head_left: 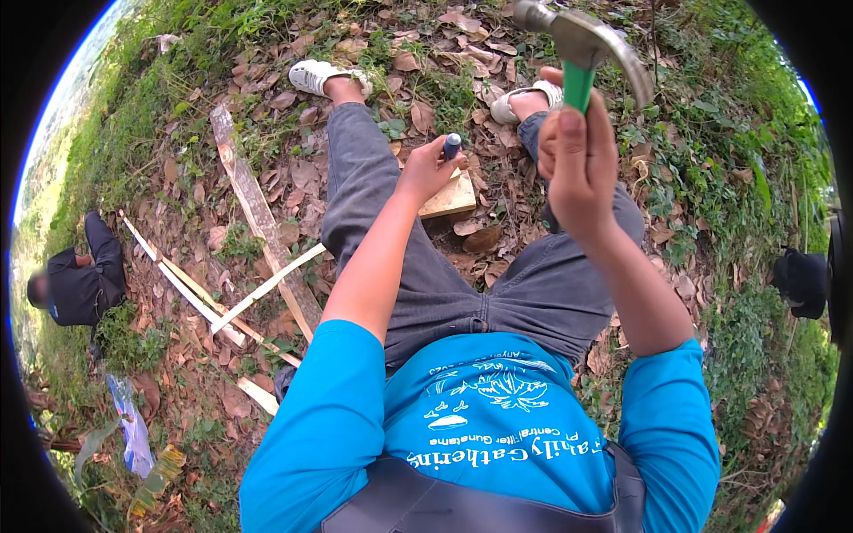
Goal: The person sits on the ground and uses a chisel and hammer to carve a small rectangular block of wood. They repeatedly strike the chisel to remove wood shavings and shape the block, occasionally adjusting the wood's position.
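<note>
Gripping a hammer by its green handle with the right hand, raised at the upper right with its metal head uppermost. Grasping a dark blue tool in the left hand, held roughly upright at a pale wood block between legs in grey trousers; cannot tell whether touching the wood, with the lower end hidden by the hand. Beyond, wearing pale clogs on leaf-strewn ground. Flanked at left by a long plank, with pale thin strips beside and across it. Farther left, accompanied by another person in dark clothes, above a bluish plastic bag.
</note>
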A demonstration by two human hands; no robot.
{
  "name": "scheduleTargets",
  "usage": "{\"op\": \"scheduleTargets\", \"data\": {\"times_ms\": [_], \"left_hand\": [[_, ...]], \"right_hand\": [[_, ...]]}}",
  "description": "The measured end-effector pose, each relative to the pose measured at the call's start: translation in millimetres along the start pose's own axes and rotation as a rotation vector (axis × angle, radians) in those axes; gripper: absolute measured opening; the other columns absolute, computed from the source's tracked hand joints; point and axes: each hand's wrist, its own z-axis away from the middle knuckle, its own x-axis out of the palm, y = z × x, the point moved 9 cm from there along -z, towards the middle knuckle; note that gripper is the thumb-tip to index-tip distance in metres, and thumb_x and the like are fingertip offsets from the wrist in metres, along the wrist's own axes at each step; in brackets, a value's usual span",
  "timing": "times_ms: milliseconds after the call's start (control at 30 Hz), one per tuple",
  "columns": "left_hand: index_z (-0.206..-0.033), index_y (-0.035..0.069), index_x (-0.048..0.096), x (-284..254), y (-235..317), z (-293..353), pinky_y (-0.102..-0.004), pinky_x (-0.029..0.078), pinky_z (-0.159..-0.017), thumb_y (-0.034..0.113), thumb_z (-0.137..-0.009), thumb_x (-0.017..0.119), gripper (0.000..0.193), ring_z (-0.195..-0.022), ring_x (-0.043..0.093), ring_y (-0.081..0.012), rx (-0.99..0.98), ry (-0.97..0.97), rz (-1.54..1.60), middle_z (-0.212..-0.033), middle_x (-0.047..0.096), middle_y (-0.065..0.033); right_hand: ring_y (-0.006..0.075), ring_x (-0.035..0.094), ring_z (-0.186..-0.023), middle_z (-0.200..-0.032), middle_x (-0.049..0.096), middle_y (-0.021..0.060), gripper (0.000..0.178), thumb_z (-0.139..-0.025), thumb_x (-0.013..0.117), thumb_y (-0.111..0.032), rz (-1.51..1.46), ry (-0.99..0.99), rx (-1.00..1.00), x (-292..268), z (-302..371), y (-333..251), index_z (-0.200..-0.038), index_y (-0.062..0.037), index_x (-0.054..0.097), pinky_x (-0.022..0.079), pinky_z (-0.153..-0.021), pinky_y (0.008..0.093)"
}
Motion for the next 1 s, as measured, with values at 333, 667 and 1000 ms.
{"op": "scheduleTargets", "data": {"times_ms": [333, 667, 1000], "left_hand": [[-0.099, 0.004, 0.067, -4, -6, 4, -0.0303, 0.051, -0.068, 0.019, -0.093, 0.077, 0.019, -0.071, 0.064, -0.0127, 0.009, -0.004, -0.094, -0.081, 0.07, -0.0065], [-0.103, 0.005, 0.067, -11, -28, -9, -0.0378, 0.055, -0.072, 0.023, -0.092, 0.077, 0.024, -0.076, 0.072, -0.0282, -0.033, -0.004, -0.075, -0.084, 0.072, -0.0146], [-0.103, 0.002, 0.065, -1, -14, 0, -0.0317, 0.053, -0.072, 0.021, -0.094, 0.076, 0.024, -0.076, 0.067, -0.0144, -0.055, -0.089, 0.055, -0.083, 0.071, -0.0083]], "right_hand": [[0.0087, 0.045, -0.058, -0.067, 0.05, 0.0015, 0.026, -0.11, 0.05, -0.021, -0.001, -0.026, 0.152, 3, -11, -12, -0.13, -0.0076, 0.06, 0.038, -0.055, 0.0284], [0.0078, 0.047, -0.06, -0.072, 0.053, -0.0004, 0.025, -0.109, 0.05, -0.025, 0.162, -0.176, 0.547, 3, 28, 123, -0.122, -0.0067, 0.062, 0.041, -0.057, 0.0274], [0.0516, 0.065, -0.099, -0.102, 0.069, 0.0294, 0.031, -0.105, 0.05, -0.028, 0.47, -0.237, 0.829, 45, 163, 288, -0.113, 0.0007, 0.057, 0.05, -0.087, 0.0566]]}}
